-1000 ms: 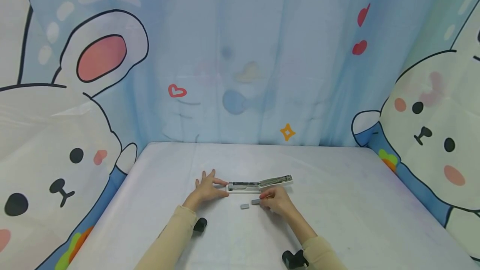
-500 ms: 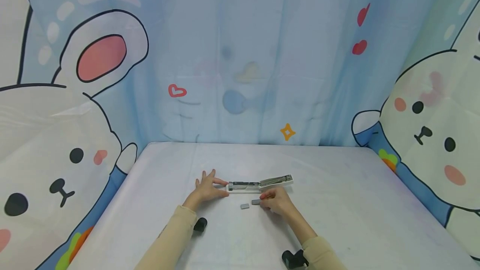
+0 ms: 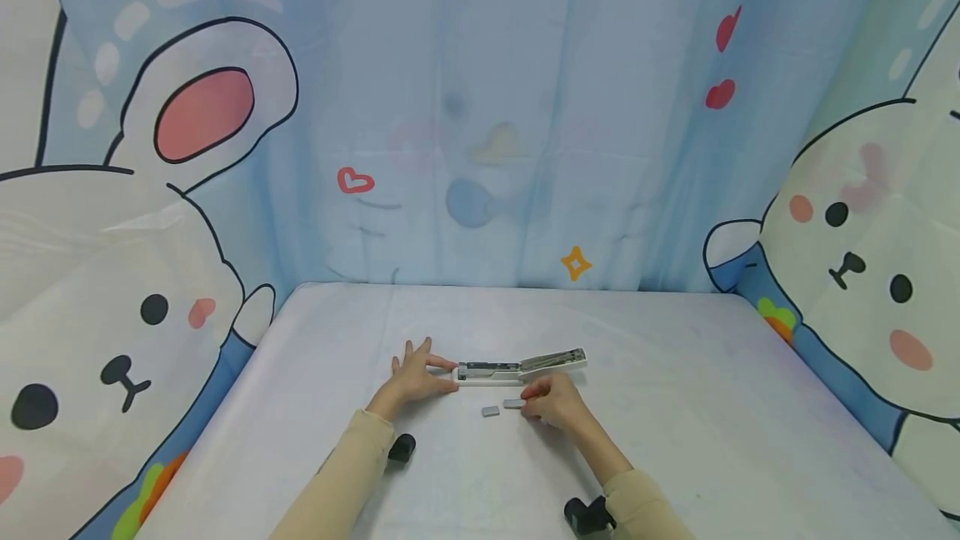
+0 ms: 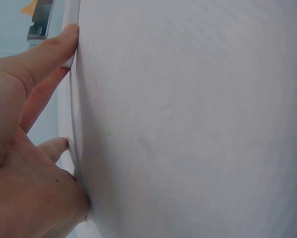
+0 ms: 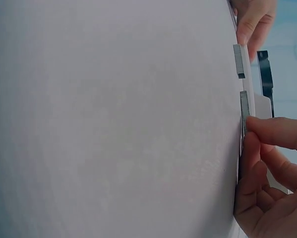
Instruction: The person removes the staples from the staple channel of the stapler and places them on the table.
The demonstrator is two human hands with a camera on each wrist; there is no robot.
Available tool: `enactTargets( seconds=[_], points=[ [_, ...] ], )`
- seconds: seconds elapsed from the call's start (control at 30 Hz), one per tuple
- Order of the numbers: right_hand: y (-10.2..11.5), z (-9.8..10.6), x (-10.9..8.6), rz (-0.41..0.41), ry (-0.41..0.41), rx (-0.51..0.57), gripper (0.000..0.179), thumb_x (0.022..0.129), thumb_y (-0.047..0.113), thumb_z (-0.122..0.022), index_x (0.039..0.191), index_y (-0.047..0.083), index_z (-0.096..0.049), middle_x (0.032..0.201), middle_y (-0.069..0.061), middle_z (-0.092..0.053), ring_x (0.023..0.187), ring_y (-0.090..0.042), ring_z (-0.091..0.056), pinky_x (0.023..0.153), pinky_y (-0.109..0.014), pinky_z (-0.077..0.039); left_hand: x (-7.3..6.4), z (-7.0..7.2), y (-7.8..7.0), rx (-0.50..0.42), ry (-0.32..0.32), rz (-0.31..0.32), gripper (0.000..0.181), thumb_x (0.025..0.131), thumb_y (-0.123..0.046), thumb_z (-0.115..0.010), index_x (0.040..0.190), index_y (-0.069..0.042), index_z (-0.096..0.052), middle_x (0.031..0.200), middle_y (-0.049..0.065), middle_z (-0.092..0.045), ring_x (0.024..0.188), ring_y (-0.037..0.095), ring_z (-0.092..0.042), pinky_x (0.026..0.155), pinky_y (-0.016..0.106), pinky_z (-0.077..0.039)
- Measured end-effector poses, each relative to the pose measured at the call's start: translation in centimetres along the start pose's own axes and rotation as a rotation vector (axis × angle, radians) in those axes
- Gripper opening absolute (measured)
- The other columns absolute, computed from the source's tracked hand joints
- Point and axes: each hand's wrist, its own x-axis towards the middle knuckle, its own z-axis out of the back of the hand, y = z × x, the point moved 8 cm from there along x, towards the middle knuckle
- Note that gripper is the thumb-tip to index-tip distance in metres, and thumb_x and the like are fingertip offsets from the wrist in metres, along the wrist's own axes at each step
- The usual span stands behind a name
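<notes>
We see a white stapler lying unfolded on the middle of the table, one part flat and the other slanting upward to the right, with dark metal showing along both. At its left end we find the left hand pinching the stapler between thumb and index finger, the other fingers spread apart; in the left wrist view the thumb presses along the white edge. Just in front of the stapler, the right hand has its thumb and index finger nipped on one end of a grey staple strip, its other fingers bent in beneath, as the right wrist view shows us. Near that strip, and apart from it, a second staple block rests on the table. Further out we notice beige sleeves and a black device by the right wrist, with another black piece by the left. Behind everything we see a blue curtain printed with white rabbits, hearts and a yellow star.
</notes>
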Motion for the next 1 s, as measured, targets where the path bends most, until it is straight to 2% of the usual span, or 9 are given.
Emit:
enactTargets(
  seconds=[0.13,0.37,0.67,0.87,1.0],
  points=[
    [0.1,0.1,0.1,-0.019,0.010,-0.016,0.018,0.072,-0.005,-0.078,0.089,-0.004,-0.070,0.077,-0.006,-0.065,0.066,-0.016,-0.057,0.058,-0.026,-0.048,0.1,0.0,0.1,-0.002,0.003,0.003,0.032,0.079,-0.026,-0.083,0.107,-0.012,-0.078,0.158,0.028,-0.022,0.146,0.052,0.001,0.111,0.070,0.004],
    [1.7,0.4,0.7,0.009,-0.025,0.012,0.014,0.086,0.006,-0.071,0.095,-0.004,-0.071,0.081,-0.007,-0.068,0.069,-0.016,-0.062,0.062,-0.028,-0.050,0.3,0.3,0.4,0.001,-0.005,0.006,0.032,0.079,-0.026,-0.083,0.107,-0.013,-0.077,0.158,0.028,-0.022,0.146,0.051,0.001,0.111,0.069,0.004],
    [6.5,0.1,1.0,0.158,-0.113,0.012,0.012,0.089,0.006,-0.065,0.094,-0.004,-0.069,0.082,-0.010,-0.068,0.069,-0.021,-0.066,0.060,-0.028,-0.051,0.3,0.3,0.3,0.000,0.006,0.008,0.032,0.079,-0.028,-0.083,0.107,-0.013,-0.078,0.158,0.027,-0.021,0.146,0.051,0.002,0.111,0.069,0.004],
    [7.0,-1.6,1.7,0.120,-0.059,0.004,0.014,0.091,0.009,-0.063,0.095,-0.004,-0.068,0.084,-0.015,-0.070,0.071,-0.027,-0.069,0.058,-0.029,-0.052,0.2,0.4,0.3,0.016,-0.008,0.025,0.032,0.079,-0.027,-0.083,0.107,-0.013,-0.078,0.158,0.027,-0.022,0.146,0.051,0.001,0.112,0.068,0.003],
    [6.7,-2.3,2.1,0.100,-0.052,0.005,0.014,0.091,0.009,-0.064,0.094,-0.004,-0.069,0.082,-0.013,-0.069,0.067,-0.023,-0.068,0.058,-0.028,-0.052,0.1,0.2,0.3,0.003,0.005,0.024,0.033,0.079,-0.028,-0.083,0.108,-0.013,-0.078,0.158,0.027,-0.021,0.146,0.051,0.002,0.111,0.069,0.004]
  ],
)
